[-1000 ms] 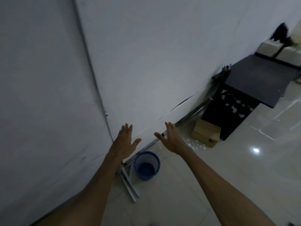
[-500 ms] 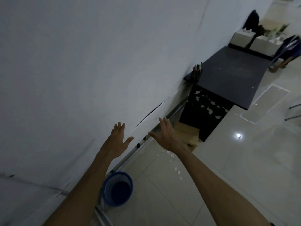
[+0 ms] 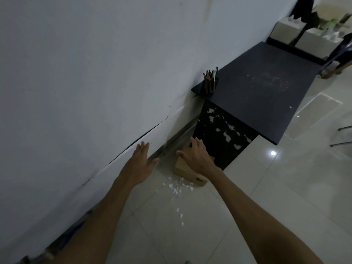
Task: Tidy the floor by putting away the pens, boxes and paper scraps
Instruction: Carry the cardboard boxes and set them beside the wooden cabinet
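A brown cardboard box [image 3: 183, 169] lies on the floor by the foot of a black table. White paper scraps [image 3: 177, 189] are scattered on the tiles just in front of the box and trail toward me. My right hand [image 3: 196, 156] hovers above the box with straight fingers and holds nothing. My left hand [image 3: 142, 162] is stretched out to the left of the box, near the base of the white wall, fingers straight and empty. A black pen holder [image 3: 209, 82] filled with pencils stands on the table's near corner.
The black table [image 3: 266, 88] runs along the white wall [image 3: 95, 73], with white patches on its dark side panel [image 3: 222, 130]. Pale glossy floor tiles [image 3: 266, 187] spread to the right. A person sits at far right [image 3: 341, 52] by white boxes.
The view has swung right and closer to the box. The blue basket has left the view at lower left. Both hands stay open and have moved toward the box.
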